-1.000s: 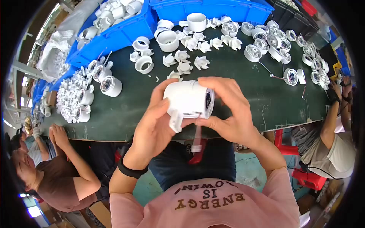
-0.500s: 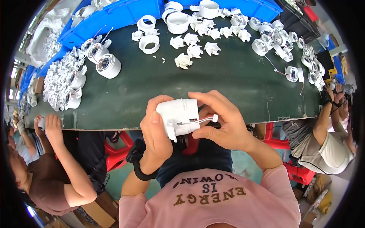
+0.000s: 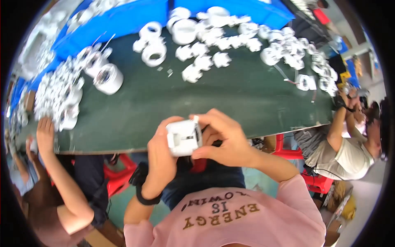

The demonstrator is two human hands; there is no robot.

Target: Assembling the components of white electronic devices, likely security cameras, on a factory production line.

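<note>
Between my hands, just above the near edge of the table, is a white plastic cylindrical housing (image 3: pixel 181 144) with a slot in its side. My left hand (image 3: pixel 161 152) wraps round its left end. The fingertips and thumb of my right hand (image 3: pixel 225 138) grip its right rim, fingers curled around a dark gap. The inside of the housing is hidden, and motion blurs the picture.
White bladed fan wheels (image 3: pixel 192 73) and white rings (image 3: pixel 154 54) lie farther back on the green table (image 3: pixel 135 111). Wired housings (image 3: pixel 108 78) and small white parts (image 3: pixel 51 92) are heaped left; motor rings (image 3: pixel 271 56) lie right. Blue bins (image 3: pixel 111 31) line the back. Co-workers sit either side.
The housing has turned in my hands, and the wires with the white connector no longer show. Both hands have come closer together. The whole view has shifted and tilted slightly.
</note>
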